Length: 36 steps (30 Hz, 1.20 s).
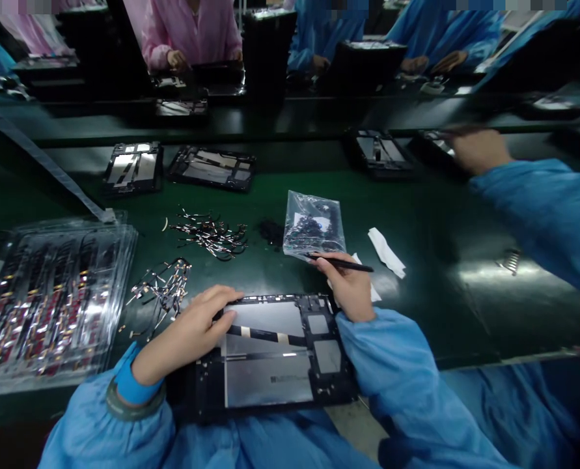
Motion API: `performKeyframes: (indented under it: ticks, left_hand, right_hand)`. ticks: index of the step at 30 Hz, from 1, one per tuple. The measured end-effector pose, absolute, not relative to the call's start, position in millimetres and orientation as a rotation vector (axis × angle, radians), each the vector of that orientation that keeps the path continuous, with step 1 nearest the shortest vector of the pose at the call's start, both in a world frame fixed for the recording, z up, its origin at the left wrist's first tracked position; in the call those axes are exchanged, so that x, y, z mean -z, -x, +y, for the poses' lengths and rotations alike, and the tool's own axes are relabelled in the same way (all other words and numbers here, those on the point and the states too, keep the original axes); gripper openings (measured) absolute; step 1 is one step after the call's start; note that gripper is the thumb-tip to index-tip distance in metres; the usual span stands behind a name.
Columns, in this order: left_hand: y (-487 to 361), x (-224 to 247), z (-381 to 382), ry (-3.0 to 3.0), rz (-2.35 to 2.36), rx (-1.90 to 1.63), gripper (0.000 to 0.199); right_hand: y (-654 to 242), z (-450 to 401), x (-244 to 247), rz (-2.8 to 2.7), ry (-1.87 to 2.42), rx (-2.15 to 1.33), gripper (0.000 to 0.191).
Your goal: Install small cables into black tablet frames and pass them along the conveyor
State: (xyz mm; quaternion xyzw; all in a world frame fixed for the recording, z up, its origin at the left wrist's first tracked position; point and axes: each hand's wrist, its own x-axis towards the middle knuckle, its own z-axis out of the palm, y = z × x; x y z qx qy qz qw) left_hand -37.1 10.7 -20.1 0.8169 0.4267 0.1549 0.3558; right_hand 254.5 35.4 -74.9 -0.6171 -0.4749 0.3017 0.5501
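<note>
Open device point(265, 381), likely stiff but fragile, best edge-held, is touched by the spread left hand point(199, 320); a black tool point(351, 263) is pinched by the right hand point(352, 288).

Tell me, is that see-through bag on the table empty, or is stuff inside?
Stuff is inside: small dark pieces show through the clear bag. How full it is, I cannot tell.

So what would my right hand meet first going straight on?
Probably the clear, square plastic bag of small dark pieces; the slim black tool held in your right hand overlaps its near edge, though contact is unclear.
</note>
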Motion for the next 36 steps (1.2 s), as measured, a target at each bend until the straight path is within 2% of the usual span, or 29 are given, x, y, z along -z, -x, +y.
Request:
performKeyframes:
  ticks: [4,9,13,18,33,36]
  left_hand:
    - [26,17,6,-2.023,1.118,-0.615,0.030]
    - [-2,9,-5,-1.736,1.011,-0.697,0.029]
    - [-12,2,-14,-1.591,1.091,-0.723,0.014]
    - [-10,-3,-20,-1.469,1.166,-0.675,0.013]
    - [-7,3,-24,-1.415,1.171,-0.648,0.012]
    - [-1,8,-23,-1.455,1.246,-0.705,0.020]
  right_hand:
    - [-238,13,45,-1.051,1.376,-0.962,0.024]
    - [-204,-9,17,-1.021,1.213,-1.416,0.025]
    - [-188,-13,10,-0.863,1.147,-1.653,0.028]
    - [-181,-12,11,-0.616,1.123,-1.859,0.027]
    - [-176,-10,19,-0.481,1.128,-1.980,0.024]
    - [-179,-10,22,-0.566,1.177,-1.877,0.028]
